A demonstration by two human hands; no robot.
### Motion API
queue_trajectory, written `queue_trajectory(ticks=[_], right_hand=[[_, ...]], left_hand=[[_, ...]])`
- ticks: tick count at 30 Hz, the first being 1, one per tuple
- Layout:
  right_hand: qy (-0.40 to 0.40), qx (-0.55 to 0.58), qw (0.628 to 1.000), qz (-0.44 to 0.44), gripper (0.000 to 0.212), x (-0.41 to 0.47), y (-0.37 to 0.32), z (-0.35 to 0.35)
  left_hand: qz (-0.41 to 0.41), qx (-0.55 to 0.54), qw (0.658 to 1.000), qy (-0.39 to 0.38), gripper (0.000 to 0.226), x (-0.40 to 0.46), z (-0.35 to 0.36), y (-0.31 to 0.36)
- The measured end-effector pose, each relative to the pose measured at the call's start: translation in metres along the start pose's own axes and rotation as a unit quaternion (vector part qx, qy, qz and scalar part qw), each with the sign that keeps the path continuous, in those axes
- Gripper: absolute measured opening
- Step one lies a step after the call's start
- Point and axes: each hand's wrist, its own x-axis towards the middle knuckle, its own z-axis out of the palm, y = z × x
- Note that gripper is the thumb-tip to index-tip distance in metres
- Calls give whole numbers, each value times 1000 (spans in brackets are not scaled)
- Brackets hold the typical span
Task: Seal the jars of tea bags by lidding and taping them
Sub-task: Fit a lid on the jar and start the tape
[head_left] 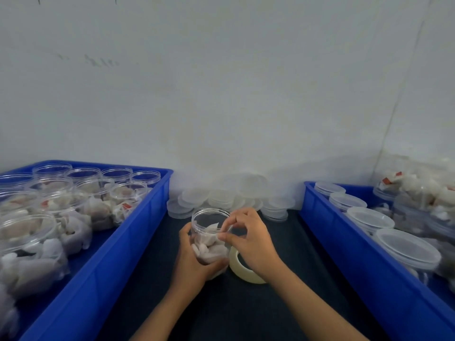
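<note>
The left hand (194, 262) wraps a clear, lidless plastic jar of white tea bags (209, 232), held above the dark desk (283, 242). The right hand's (251, 239) curled fingertips pinch at its rim. A pale tape roll (242, 270) lies just beside, translucent round lids (221, 198) piled behind, blue crates (103, 267) flanking.

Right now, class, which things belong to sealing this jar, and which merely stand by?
In use:
open jar, gripped by left hand
right hand at its rim
tape roll
loose lids

Standing by:
left blue crate of unlidded jars
right blue crate of lidded jars
</note>
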Motion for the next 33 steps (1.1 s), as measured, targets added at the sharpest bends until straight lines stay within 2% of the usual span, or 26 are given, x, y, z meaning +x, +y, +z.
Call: queue_trajectory(ticks=[2,4,8,11,14,16,18,21,30,33], right_hand=[[-37,60,998,-5,19,5,9,-8],[-34,124,991,29,19,13,21,-19],[135,168,960,176,13,48,63,-44],[261,187,908,270,28,76,99,-64],[345,155,874,304,35,94,125,-80],[341,155,872,314,38,103,134,-84],[301,177,875,335,44,109,138,-85],[264,197,872,363,40,117,139,-83],[373,266,820,344,20,121,121,-88],[414,301,794,327,26,114,108,-93]], left_hand=[[13,4,1000,15,96,3,1,-3],[26,10,999,25,95,6,1,-5],[33,15,999,30,100,17,7,-8],[24,-5,999,27,104,21,8,-15],[25,-16,999,23,108,23,7,-21],[29,-23,999,16,105,24,7,-21],[34,-27,999,8,104,25,8,-21],[38,-34,999,6,103,24,9,-19],[42,-35,998,6,103,22,8,-17],[42,-32,999,3,107,20,7,-14]])
